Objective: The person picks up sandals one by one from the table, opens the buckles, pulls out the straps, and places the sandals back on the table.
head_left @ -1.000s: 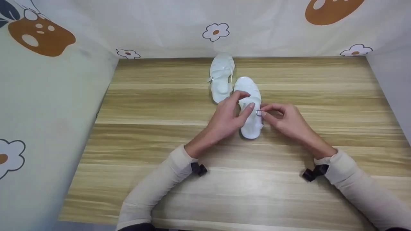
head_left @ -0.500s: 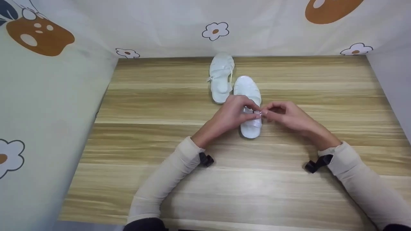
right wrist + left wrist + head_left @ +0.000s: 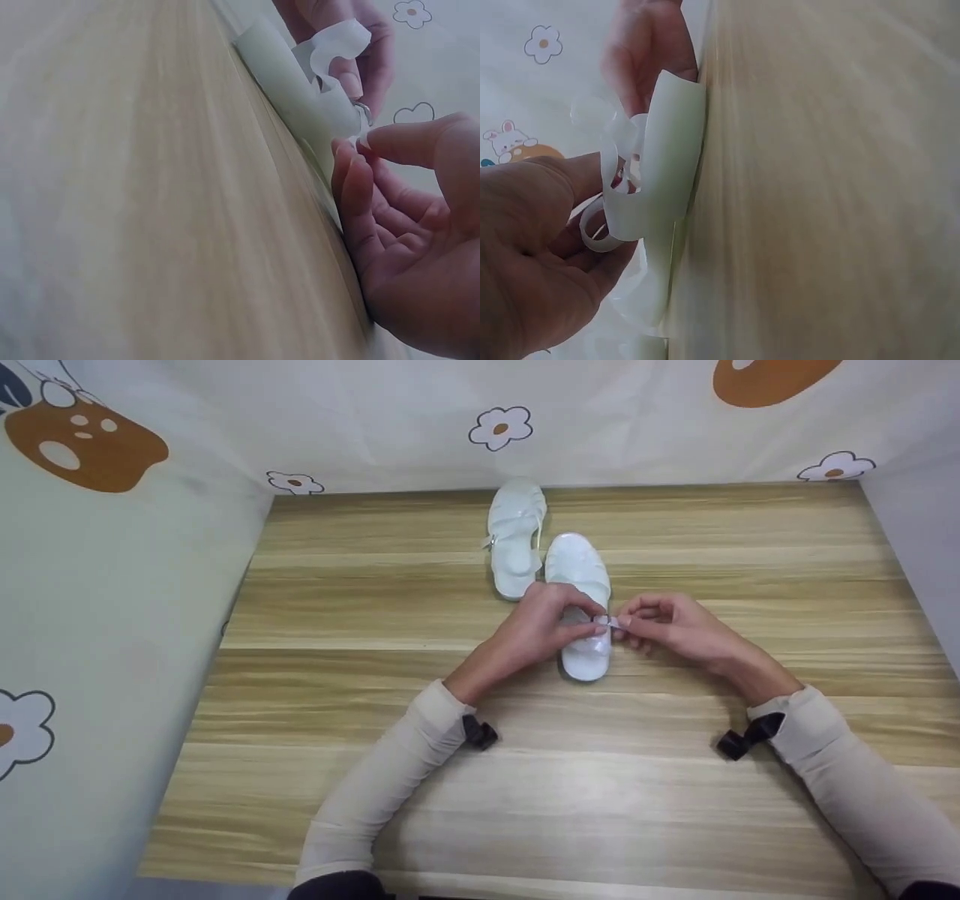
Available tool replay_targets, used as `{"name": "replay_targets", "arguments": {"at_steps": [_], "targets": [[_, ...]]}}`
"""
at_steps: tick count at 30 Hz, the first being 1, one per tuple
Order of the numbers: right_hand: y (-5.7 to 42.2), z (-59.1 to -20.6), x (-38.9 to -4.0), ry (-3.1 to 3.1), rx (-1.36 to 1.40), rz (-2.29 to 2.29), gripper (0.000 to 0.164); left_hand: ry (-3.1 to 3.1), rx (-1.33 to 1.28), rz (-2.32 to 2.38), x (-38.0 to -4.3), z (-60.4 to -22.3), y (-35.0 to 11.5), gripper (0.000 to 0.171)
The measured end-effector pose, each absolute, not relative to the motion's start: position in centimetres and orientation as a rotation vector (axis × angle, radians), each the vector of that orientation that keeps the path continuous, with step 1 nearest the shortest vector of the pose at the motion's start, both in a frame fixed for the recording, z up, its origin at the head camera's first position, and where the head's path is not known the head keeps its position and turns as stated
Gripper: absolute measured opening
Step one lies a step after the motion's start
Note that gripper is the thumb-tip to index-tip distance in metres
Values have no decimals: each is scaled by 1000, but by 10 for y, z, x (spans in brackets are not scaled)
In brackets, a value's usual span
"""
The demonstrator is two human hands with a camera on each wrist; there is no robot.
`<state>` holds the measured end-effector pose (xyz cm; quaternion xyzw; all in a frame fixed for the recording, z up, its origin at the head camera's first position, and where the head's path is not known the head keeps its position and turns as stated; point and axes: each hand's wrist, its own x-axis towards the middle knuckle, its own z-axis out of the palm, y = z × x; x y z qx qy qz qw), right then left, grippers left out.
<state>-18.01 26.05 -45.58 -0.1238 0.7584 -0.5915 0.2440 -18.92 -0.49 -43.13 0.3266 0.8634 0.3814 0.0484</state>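
Note:
A white sandal [image 3: 576, 561] lies on the wooden tabletop, toe toward the back wall, under both hands. My left hand [image 3: 534, 621] reaches across it from the left and pinches the ankle strap beside a small metal buckle [image 3: 363, 112]. From the right, my right hand [image 3: 675, 628] pinches a short white strap end [image 3: 614, 622] between thumb and forefinger. The strap end sticks out past the buckle on the sandal's right side. In the left wrist view the sandal heel [image 3: 673, 142] partly hides the right hand.
A matching white sandal [image 3: 516, 510] stands behind and to the left, its toe by the back wall. Printed cloth walls [image 3: 375, 427] bound the wooden tabletop [image 3: 360, 607] at the back and sides. Each wrist carries a small black camera.
My left hand has moved right from over the sandal to pinch the strap at the buckle. My right hand has gone from the buckle to the strap end, drawing slightly right.

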Motion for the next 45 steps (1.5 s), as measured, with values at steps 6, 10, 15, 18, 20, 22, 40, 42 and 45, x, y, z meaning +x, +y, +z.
{"name": "replay_targets", "arguments": {"at_steps": [6,10,15,18,20,22,40,42,45], "targets": [[260,-458,-179,2069,-369,-1658,31,2624,1026,1161,-189,-432,-6,23],[259,-458,-179,2056,-392,-1686,34,2621,1043,1147,-189,-432,-6,24],[260,-459,-178,2127,-417,-1688,31,2612,1073,1168,-188,-433,-6,21],[259,-461,-177,2213,-418,-1655,28,2604,1079,1182,-187,-434,-6,21],[258,-462,-177,2241,-405,-1652,28,2605,1080,1182,-187,-434,-6,21],[258,-462,-176,2264,-397,-1649,29,2612,1081,1179,-187,-434,-5,21],[266,-461,-183,2085,-358,-1698,32,2649,1063,1143,-184,-433,-4,21],[267,-460,-183,2106,-359,-1649,33,2656,1073,1129,-183,-433,-4,21],[268,-460,-182,2134,-345,-1640,32,2657,1101,1117,-183,-433,-2,21]]}}
